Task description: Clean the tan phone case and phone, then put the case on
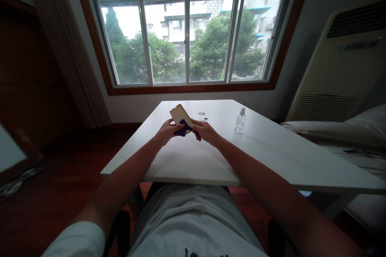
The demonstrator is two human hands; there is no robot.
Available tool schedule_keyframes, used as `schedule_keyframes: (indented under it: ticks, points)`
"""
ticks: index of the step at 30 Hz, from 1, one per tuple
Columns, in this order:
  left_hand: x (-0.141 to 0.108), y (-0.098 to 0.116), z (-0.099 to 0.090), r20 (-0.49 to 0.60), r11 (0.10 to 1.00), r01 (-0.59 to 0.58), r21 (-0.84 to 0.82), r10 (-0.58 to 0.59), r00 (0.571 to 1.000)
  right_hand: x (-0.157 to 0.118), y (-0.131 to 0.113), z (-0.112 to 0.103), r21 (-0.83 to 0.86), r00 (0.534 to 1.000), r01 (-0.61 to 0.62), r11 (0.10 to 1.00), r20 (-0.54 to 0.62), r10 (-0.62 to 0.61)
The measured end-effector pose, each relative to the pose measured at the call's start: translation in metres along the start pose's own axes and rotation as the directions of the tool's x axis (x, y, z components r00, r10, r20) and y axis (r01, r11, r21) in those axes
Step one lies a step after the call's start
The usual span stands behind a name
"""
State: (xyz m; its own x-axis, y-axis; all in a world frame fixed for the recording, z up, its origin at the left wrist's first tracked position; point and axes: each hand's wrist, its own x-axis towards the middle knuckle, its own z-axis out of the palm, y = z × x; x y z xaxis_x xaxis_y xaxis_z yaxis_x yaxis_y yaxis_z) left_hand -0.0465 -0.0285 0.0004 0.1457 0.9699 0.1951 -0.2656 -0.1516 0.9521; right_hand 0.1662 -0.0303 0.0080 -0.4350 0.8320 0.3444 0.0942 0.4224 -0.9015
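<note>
A pale tan, flat, rectangular phone-like object (180,113) was held up above the near half of the table, tilted so that its top end leaned to the left; a small cut-out showed along that top edge. A dark purple piece of soft-looking material, probably cloth, (184,127) lay against its lower part. The left hand (167,131) grasped the object at its lower left, with the thumb laid across the front over the purple piece. The right hand (205,131) was closed on the lower right edge, its fingers curled; whether it also pinched the purple piece could not be told.

Just beyond the hands, two small, flat, roundish items (204,119) lay near each other on the white, smooth-topped table (193,164), too small to make out. To the right, well apart from the hands, a clear spray bottle with a pale nozzle (240,123) stood upright.

Behind the table was a wide sliding window in a brown wooden surround (193,88), with green trees and a pale building outside. A tall cream air conditioner (340,64) stood on the right, near pale, rumpled fabric (337,127). A long dull-brown curtain (70,56) hung on the left, above a reddish-brown floor (72,172).
</note>
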Motion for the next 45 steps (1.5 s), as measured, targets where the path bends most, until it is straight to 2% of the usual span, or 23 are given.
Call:
schedule_keyframes:
  ticks: [3, 8, 11, 14, 17, 19, 21, 24, 27, 30, 34, 39, 45]
  points:
    - [0.002, -0.001, -0.002, 0.004, 1.000, 0.007, -0.010, -0.007, 1.000, 0.001, 0.001, -0.001, 0.014, 0.998, -0.038, 0.999, -0.040, 0.038]
    - [0.004, -0.002, -0.009, -0.006, 0.996, 0.090, 0.023, -0.090, 0.996, 0.002, 0.003, -0.002, 0.068, 0.982, -0.105, 0.992, -0.149, 0.114]
    - [0.001, -0.001, -0.010, -0.019, 0.983, 0.141, 0.117, -0.140, 0.990, 0.003, 0.002, -0.003, 0.109, 0.966, -0.123, 0.986, -0.216, 0.144]
    - [-0.002, 0.000, -0.008, -0.051, 0.946, 0.156, 0.285, -0.148, 0.988, 0.005, 0.001, -0.003, 0.123, 0.949, -0.137, 0.983, -0.268, 0.166]
    - [-0.004, 0.001, -0.004, -0.138, 0.875, 0.110, 0.472, -0.051, 0.989, 0.007, 0.003, -0.004, 0.129, 0.938, -0.146, 0.981, -0.296, 0.179]
    - [-0.004, 0.001, -0.003, -0.180, 0.812, 0.035, 0.583, 0.087, 0.980, 0.008, 0.004, -0.004, 0.135, 0.933, -0.155, 0.979, -0.306, 0.190]
    - [-0.005, 0.001, -0.003, -0.159, 0.719, -0.078, 0.690, 0.256, 0.953, 0.007, 0.005, -0.004, 0.147, 0.933, -0.158, 0.976, -0.303, 0.196]
    - [-0.006, -0.001, 0.000, -0.033, 0.572, -0.249, 0.782, 0.437, 0.899, 0.006, 0.004, -0.002, 0.168, 0.942, -0.150, 0.974, -0.276, 0.192]
    - [-0.007, -0.004, 0.002, 0.088, 0.516, -0.347, 0.784, 0.461, 0.883, 0.005, 0.002, 0.001, 0.172, 0.953, -0.138, 0.975, -0.246, 0.178]
    - [-0.007, -0.007, 0.004, 0.137, 0.500, -0.365, 0.786, 0.434, 0.891, 0.005, 0.003, 0.003, 0.159, 0.958, -0.140, 0.977, -0.229, 0.175]
    - [-0.008, -0.004, 0.003, 0.107, 0.532, -0.336, 0.777, 0.415, 0.904, 0.006, 0.005, 0.003, 0.145, 0.958, -0.152, 0.978, -0.223, 0.182]
    - [-0.006, 0.002, 0.004, -0.046, 0.766, -0.188, 0.614, 0.273, 0.961, 0.007, 0.007, 0.001, 0.134, 0.950, -0.177, 0.975, -0.237, 0.205]
    - [-0.004, 0.007, -0.002, -0.164, 0.905, -0.042, 0.424, 0.122, 0.979, 0.008, 0.012, 0.000, 0.124, 0.944, -0.225, 0.966, -0.216, 0.248]
